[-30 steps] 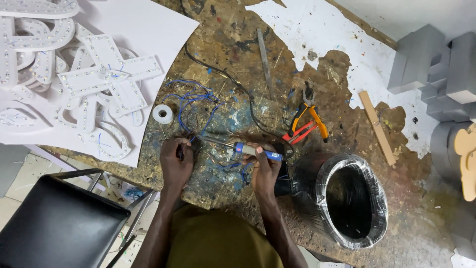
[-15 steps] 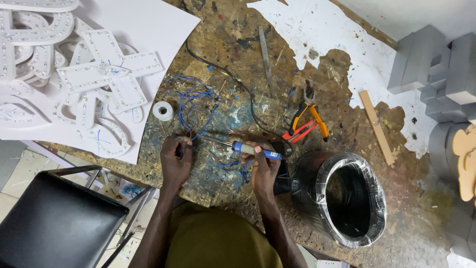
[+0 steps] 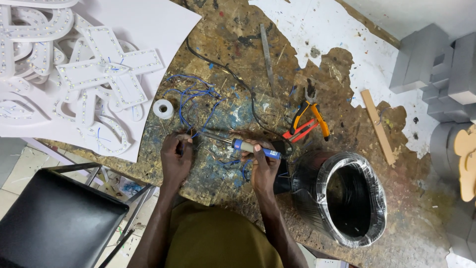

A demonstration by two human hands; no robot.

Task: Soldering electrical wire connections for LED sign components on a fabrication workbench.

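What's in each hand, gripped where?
Right hand: soldering iron, by its blue handle. Left hand: pinching thin blue wires at the ends.

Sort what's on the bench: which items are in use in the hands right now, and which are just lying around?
In use:
- soldering iron, blue handle, in the right hand
- blue wires, ends pinched by the left hand

Lying about:
- orange pliers
- red-handled cutters
- small white tape roll
- black wire coil
- white LED letters
- wooden stick
- metal file
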